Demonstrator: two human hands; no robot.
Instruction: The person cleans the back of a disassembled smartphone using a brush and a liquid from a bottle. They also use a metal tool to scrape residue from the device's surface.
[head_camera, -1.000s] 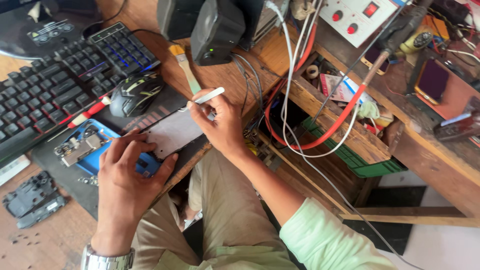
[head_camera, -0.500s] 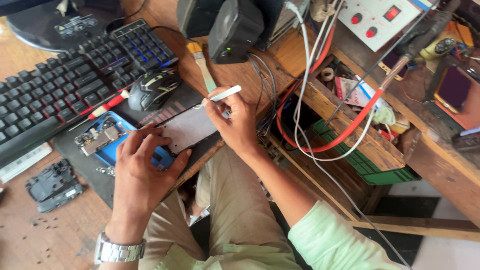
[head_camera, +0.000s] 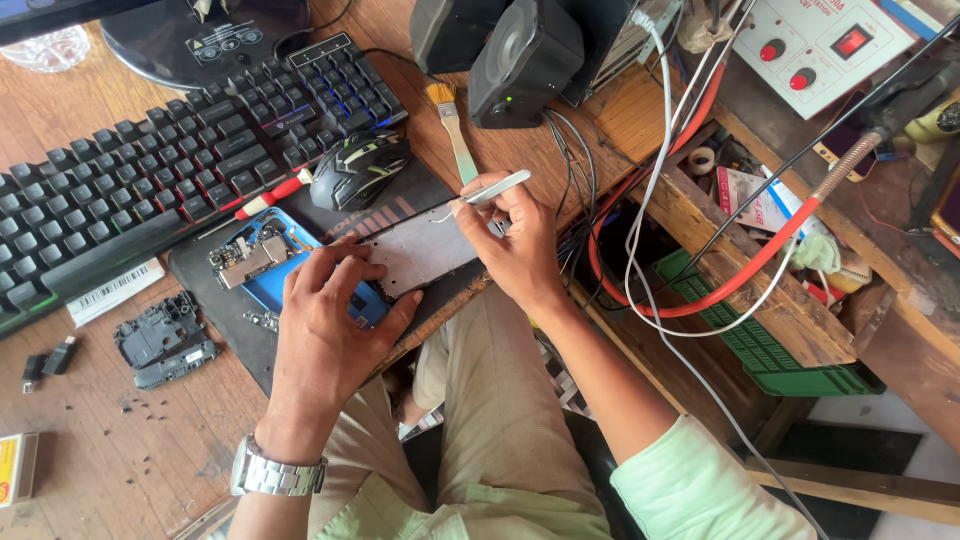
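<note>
Here, in the head view, the left hand (head_camera: 325, 330) lies flat with its fingers spread and pressing on an opened phone (head_camera: 300, 270), whose blue frame and bare circuit board show beside the fingers; it grips nothing, it only holds the phone down on the dark work mat (head_camera: 215, 325). The right hand (head_camera: 515, 245) is closed around metal tweezers (head_camera: 490, 192), and their fine tips point left, over the grey upper part of the phone. Compared with half a second ago, the view sits closer and the hands appear lower and more central; the tweezers have tilted a little and their tips stand nearer to the phone surface, so the fine work on the board seems to go on, not to finish. The phone lies at the front edge of the wooden desk (head_camera: 120, 470), just above the person's knees, so there is little room toward the body. Behind it, a black mouse (head_camera: 360, 170) and a keyboard (head_camera: 150, 170) are near, and a small brush (head_camera: 452, 130) lies just beyond the right hand. On the right, red and white cables (head_camera: 650, 270) hang near the wrist. A black plastic part (head_camera: 165, 340) lies on the left, apart.
</note>
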